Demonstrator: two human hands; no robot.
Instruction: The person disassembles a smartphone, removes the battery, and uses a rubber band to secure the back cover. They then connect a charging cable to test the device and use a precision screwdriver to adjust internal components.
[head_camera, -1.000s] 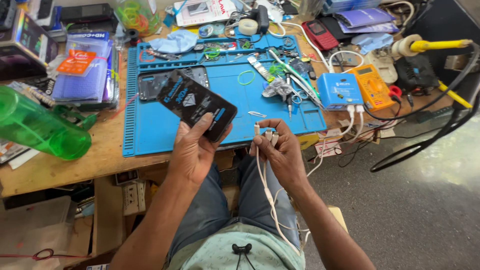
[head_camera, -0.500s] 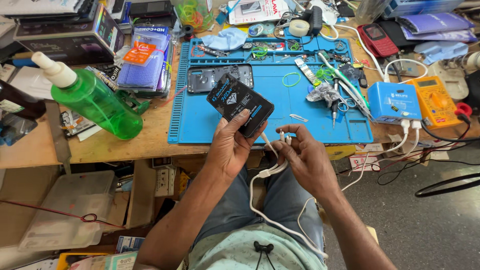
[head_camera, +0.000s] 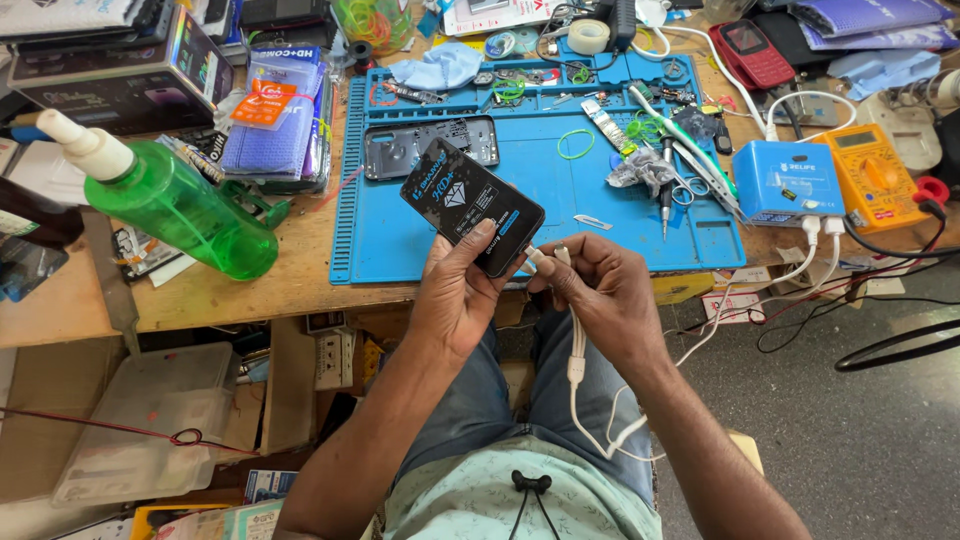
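Note:
My left hand (head_camera: 455, 295) grips a black smartphone (head_camera: 470, 203) with a printed film on its face, tilted above the near edge of the blue work mat (head_camera: 390, 240). My right hand (head_camera: 600, 295) pinches the plug end of a white cable (head_camera: 578, 370), with the plug at the phone's lower right end. Whether the plug is in the port is hidden by my fingers. The cable loops down over my lap.
A green spray bottle (head_camera: 175, 205) lies at the left of the wooden bench. The mat carries a phone back frame (head_camera: 420, 145), tweezers, scissors and small parts. A blue box (head_camera: 795, 180), an orange multimeter (head_camera: 868, 175) and a red phone (head_camera: 750, 50) lie at the right.
The view has shifted, so the bench sits further right and lower in frame. My right hand has brought the cable plug up against the phone's end.

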